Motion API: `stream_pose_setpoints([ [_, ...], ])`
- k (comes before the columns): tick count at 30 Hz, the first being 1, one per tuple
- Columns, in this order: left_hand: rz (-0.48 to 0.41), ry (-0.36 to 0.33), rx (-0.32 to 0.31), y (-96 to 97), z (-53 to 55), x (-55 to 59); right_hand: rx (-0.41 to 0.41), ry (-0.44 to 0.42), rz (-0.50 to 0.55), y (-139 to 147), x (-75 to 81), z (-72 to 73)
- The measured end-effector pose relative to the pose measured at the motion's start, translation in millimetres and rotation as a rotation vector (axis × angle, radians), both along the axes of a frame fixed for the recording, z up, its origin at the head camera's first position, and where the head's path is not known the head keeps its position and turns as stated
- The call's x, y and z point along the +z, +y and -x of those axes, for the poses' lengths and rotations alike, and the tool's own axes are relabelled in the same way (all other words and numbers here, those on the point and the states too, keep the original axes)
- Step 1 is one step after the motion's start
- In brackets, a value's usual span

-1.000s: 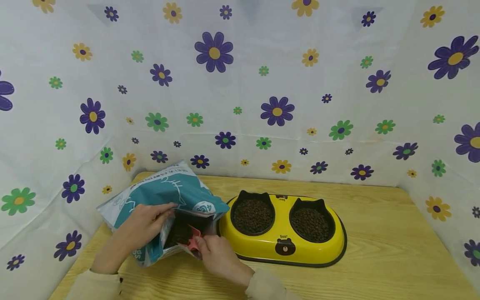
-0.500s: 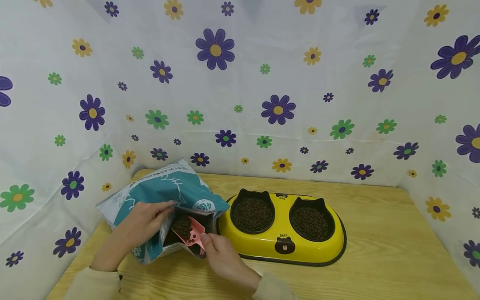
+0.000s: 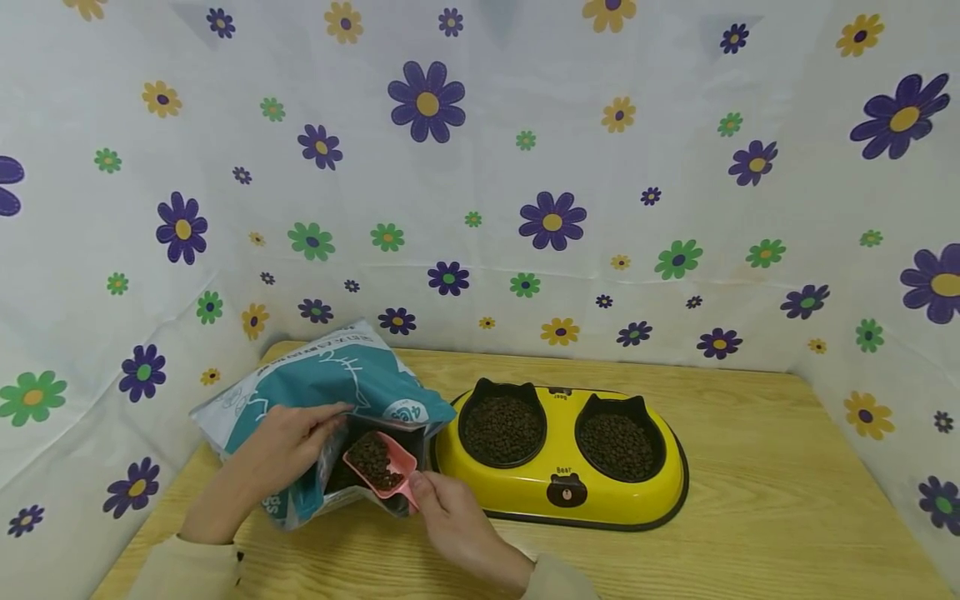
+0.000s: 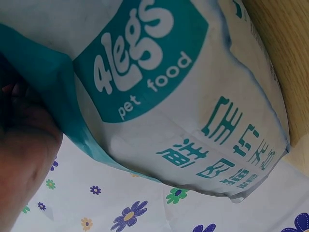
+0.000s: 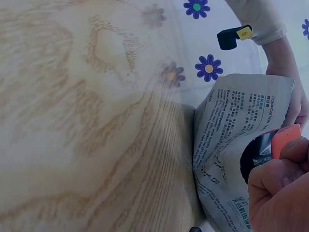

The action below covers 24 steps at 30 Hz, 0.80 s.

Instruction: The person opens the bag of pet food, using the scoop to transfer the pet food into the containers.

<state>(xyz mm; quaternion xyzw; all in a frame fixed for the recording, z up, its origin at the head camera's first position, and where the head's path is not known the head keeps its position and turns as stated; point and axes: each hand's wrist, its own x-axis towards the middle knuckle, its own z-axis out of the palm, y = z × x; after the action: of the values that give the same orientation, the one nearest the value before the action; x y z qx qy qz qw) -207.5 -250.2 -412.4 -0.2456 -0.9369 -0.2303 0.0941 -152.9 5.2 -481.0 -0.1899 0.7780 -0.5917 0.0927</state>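
Observation:
A teal-and-white pet food bag [image 3: 322, 379] lies tilted on the table's left side, its mouth facing me. My left hand [image 3: 281, 450] holds the upper rim of that mouth; in the left wrist view the hand [image 4: 26, 140] is dark and its fingertips are hidden. Between thumb and fingers, my right hand [image 3: 461, 521] grips the handle of a pink scoop [image 3: 403, 458]. Brown kibble [image 3: 371, 460] heaps in the scoop, which sits at the bag's mouth. The right wrist view shows the scoop [image 5: 286, 139] partly, beside the bag's printed side [image 5: 236, 111].
Just right of the bag stands a yellow double feeder [image 3: 558, 442]. Its two black cat-eared bowls [image 3: 502, 429] [image 3: 621, 440] both contain kibble. Flower-printed sheeting [image 3: 480, 167] encloses the wooden table [image 3: 780, 467] at the back and sides.
The pink scoop has come up from deep in the bag, now loaded with kibble and levelled. My right hand has shifted slightly right and down; the left hand stays on the rim.

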Motion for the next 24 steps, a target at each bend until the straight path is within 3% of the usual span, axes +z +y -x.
stream_pose_setpoints([
  [14,0.012,0.0,0.004,-2.0,0.5,1.3,0.007,-0.136,0.077,26.3,12.8,-10.2],
  [20,0.003,0.008,-0.004,-1.0,1.0,-1.0,-0.006,-0.112,0.117,52.2,11.1,-10.5],
  [24,0.002,0.012,-0.005,-0.5,0.5,-2.0,-0.084,-0.07,0.083,72.1,7.4,-7.9],
])
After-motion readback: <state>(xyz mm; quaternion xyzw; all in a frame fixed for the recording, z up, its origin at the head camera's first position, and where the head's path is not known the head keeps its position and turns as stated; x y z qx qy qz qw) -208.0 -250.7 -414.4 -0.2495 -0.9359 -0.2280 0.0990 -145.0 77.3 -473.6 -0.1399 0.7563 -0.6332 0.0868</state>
